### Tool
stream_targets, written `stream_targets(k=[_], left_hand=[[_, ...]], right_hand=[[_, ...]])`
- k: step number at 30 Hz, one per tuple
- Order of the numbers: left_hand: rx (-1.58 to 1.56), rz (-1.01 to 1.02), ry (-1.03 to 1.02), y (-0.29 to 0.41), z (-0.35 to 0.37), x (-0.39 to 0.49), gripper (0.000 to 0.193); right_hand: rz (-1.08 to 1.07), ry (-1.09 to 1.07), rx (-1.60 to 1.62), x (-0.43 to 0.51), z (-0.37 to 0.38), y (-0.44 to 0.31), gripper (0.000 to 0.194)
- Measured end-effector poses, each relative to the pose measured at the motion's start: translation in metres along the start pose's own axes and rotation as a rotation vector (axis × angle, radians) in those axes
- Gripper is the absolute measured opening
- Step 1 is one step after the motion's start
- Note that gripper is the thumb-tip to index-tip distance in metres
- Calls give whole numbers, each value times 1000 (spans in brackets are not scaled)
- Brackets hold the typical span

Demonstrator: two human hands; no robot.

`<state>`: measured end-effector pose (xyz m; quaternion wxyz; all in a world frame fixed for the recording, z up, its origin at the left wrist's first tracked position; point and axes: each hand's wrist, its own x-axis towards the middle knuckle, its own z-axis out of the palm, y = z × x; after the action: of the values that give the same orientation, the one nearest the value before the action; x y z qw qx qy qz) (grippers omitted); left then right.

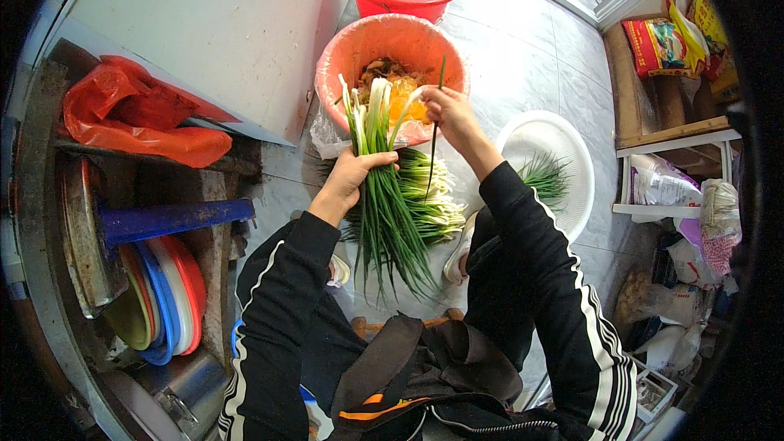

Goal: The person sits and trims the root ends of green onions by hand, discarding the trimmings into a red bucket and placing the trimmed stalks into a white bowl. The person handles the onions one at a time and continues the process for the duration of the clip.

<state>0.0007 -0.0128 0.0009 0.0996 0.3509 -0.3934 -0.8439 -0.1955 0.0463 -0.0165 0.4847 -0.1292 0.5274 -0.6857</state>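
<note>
My left hand [349, 180] is closed around a bunch of scallions [389, 208], white ends up and green leaves hanging down. With its fingertips, my right hand [452, 111] pinches the white end of one stalk that leans out of the bunch. A single long green leaf [435, 141] hangs by those fingers. Below, more scallions [444, 205] lie piled on the floor between my shoes, partly hidden by the bunch. Just beyond my hands stands a red bin [340, 49] lined with a clear bag, holding scraps and something yellow-orange.
A white plastic colander [585, 165] with green leaves [545, 179] stands to the right. Behind the bin is a red bucket [401, 9]. At left are a white appliance [208, 30] and a rack with plastic basins [177, 300]. Shelves with packages [664, 49] line the right side.
</note>
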Motion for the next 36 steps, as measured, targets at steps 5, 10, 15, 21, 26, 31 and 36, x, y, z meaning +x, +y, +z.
stream_targets(k=[5, 10, 15, 21, 26, 31, 36], left_hand=[[75, 23, 35, 2, -3, -4, 22], [106, 3, 61, 4, -8, -6, 21], [99, 14, 102, 4, -8, -6, 20], [96, 49, 115, 1, -10, -1, 24], [114, 29, 120, 1, -10, -2, 24], [72, 27, 143, 3, -6, -4, 18], [83, 14, 144, 3, -6, -4, 18]], right_hand=[[-129, 137, -209, 9, -8, -4, 11], [-220, 332, -258, 24, -19, -1, 15], [-92, 247, -670, 30, -13, 11, 24], [57, -175, -448, 12, 3, -4, 21], [-29, -126, -540, 7, 12, -12, 22], [-3, -190, -510, 4, 9, -16, 22], [-177, -17, -652, 14, 5, -6, 19]])
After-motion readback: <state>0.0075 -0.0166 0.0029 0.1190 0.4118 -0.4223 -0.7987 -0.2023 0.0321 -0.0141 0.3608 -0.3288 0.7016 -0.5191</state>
